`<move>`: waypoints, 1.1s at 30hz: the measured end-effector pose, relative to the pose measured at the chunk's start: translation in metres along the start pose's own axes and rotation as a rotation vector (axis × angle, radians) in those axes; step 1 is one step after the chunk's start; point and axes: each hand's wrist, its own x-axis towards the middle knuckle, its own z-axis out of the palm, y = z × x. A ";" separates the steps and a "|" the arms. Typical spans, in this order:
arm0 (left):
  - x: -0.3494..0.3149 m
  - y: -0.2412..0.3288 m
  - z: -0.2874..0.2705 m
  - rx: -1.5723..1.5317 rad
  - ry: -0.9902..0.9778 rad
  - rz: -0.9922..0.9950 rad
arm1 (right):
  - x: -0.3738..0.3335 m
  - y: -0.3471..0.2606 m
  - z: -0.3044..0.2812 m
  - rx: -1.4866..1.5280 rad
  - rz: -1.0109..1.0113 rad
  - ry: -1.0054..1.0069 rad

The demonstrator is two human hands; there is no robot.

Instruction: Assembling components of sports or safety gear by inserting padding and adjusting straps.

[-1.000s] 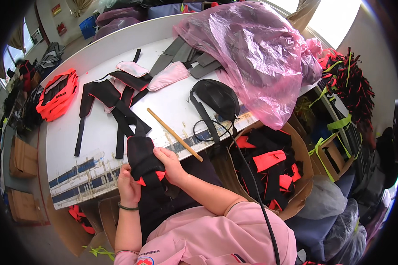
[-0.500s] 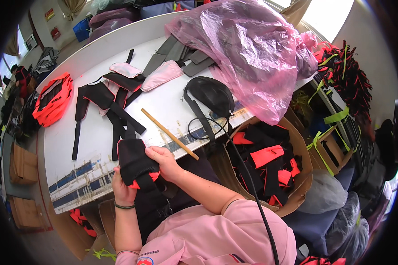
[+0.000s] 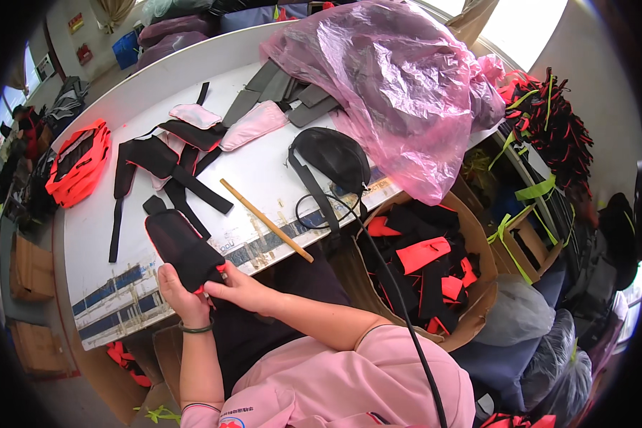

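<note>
Both my hands grip a black padded fabric piece (image 3: 182,246) with orange-red edging, over the table's front edge. My left hand (image 3: 184,294) is closed on its lower left side. At the lower right corner my right hand (image 3: 241,287) pinches it, thumb on top. A short black tab sticks out at the piece's far end. Just beyond it lie black strapped pieces (image 3: 150,158) on the white table (image 3: 93,232). To the right, a thin wooden stick (image 3: 264,219) rests at an angle near the edge.
Further back are pink pads (image 3: 255,125), grey strips (image 3: 314,103) and a large pink plastic bag (image 3: 392,78). A black pouch (image 3: 332,158) with a cable stands at the table's right edge. Orange fabric (image 3: 78,164) lies left. A carton (image 3: 486,285) of black and orange pieces stands right.
The black piece has moved left and tilted, its far end now pointing up and left. My right hand has shifted down to its lower corner; my left hand has moved slightly left.
</note>
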 end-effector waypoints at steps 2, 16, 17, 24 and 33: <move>0.007 -0.017 -0.041 0.211 -0.110 0.020 | -0.001 -0.013 0.010 0.202 0.139 -0.055; 0.014 0.000 -0.028 0.251 -0.480 -0.581 | -0.007 -0.019 0.004 -0.500 -0.249 0.058; 0.014 0.003 -0.023 0.272 -0.468 -0.524 | -0.008 -0.020 0.004 -0.518 -0.257 0.048; 0.012 -0.006 -0.008 0.186 -0.259 -0.379 | 0.006 -0.027 -0.006 -0.784 -0.186 0.030; 0.060 -0.016 -0.023 0.388 -0.136 -0.125 | 0.011 -0.044 0.008 -0.903 -0.041 -0.029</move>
